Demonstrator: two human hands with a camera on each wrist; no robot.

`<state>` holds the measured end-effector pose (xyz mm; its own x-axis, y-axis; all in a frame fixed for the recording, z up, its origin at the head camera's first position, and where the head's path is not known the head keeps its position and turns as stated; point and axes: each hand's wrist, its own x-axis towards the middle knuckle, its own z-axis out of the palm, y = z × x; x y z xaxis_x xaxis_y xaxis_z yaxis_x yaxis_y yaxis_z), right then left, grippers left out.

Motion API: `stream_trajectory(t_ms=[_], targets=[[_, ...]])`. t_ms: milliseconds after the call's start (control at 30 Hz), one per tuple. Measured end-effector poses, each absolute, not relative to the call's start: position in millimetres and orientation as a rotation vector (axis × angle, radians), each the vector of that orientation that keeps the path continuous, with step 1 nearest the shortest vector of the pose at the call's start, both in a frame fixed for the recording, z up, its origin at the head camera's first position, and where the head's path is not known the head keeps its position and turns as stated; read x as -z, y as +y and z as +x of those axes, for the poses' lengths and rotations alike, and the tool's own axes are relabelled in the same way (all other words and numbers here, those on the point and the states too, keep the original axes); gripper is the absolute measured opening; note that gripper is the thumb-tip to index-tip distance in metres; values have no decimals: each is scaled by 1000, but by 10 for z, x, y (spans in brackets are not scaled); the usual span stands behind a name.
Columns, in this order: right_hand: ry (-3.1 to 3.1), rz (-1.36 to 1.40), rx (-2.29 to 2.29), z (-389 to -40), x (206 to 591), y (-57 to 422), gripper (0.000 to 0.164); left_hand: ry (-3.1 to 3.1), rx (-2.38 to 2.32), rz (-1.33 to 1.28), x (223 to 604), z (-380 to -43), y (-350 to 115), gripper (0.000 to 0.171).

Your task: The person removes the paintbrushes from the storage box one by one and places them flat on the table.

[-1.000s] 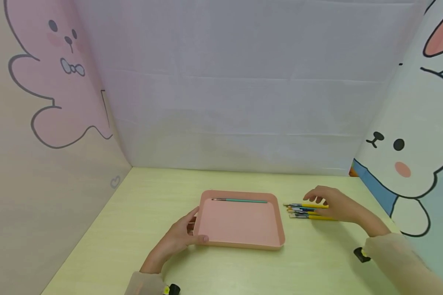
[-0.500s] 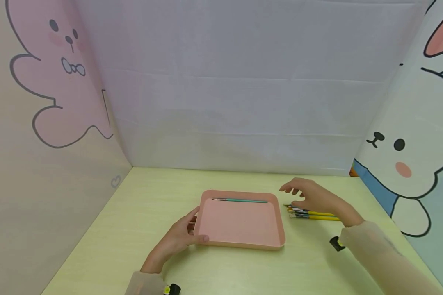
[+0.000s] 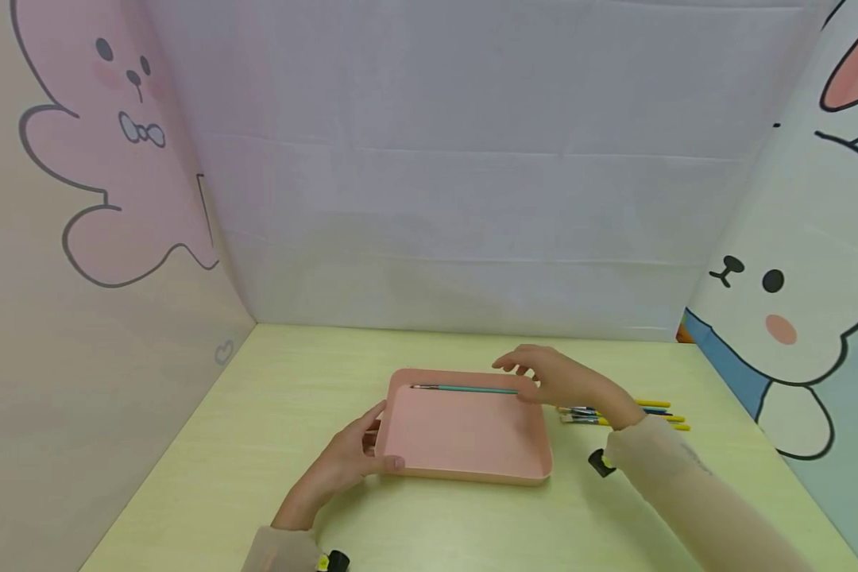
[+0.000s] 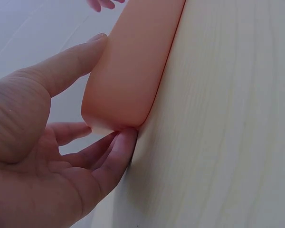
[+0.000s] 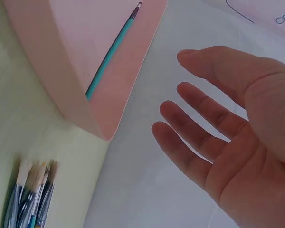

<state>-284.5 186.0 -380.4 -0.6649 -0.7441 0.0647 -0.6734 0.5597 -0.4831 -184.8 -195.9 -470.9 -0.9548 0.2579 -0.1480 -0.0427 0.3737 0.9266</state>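
Note:
A shallow pink tray (image 3: pixel 465 437) sits on the table with one teal-handled paintbrush (image 3: pixel 457 388) lying along its far side. My left hand (image 3: pixel 339 462) grips the tray's near left corner; in the left wrist view its thumb lies on one wall and the fingers bend at the corner's end. Over the tray's far right corner hovers my right hand (image 3: pixel 561 379), fingers loosely bent and nothing between them. The right wrist view shows that palm (image 5: pixel 256 161) bare, with thumb and fingers apart. Partly hidden behind the right wrist, several more paintbrushes (image 3: pixel 675 419) lie in a bunch on the table.
The pale yellow table (image 3: pixel 314 373) ends at a white back wall (image 3: pixel 443 238). Side walls printed with a pink cartoon figure (image 3: pixel 132 191) and a white rabbit (image 3: pixel 808 318) stand left and right.
My right hand has moved left from the bunch of paintbrushes to above the tray's far right corner, uncovering the yellow handle ends. My left hand and the tray have stayed put.

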Motion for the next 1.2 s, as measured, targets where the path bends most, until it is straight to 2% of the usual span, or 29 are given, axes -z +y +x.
stream_trajectory(t_ms=[533,1200], targets=[[2480,-1146,670,-2968,4036,1374,55,2342,-1638,201,4715,-1844,-1966,107],[2511,-1051,512,-3009,4128,1151,55,2368,-1604,200,4710,-1864,-1943,108]])
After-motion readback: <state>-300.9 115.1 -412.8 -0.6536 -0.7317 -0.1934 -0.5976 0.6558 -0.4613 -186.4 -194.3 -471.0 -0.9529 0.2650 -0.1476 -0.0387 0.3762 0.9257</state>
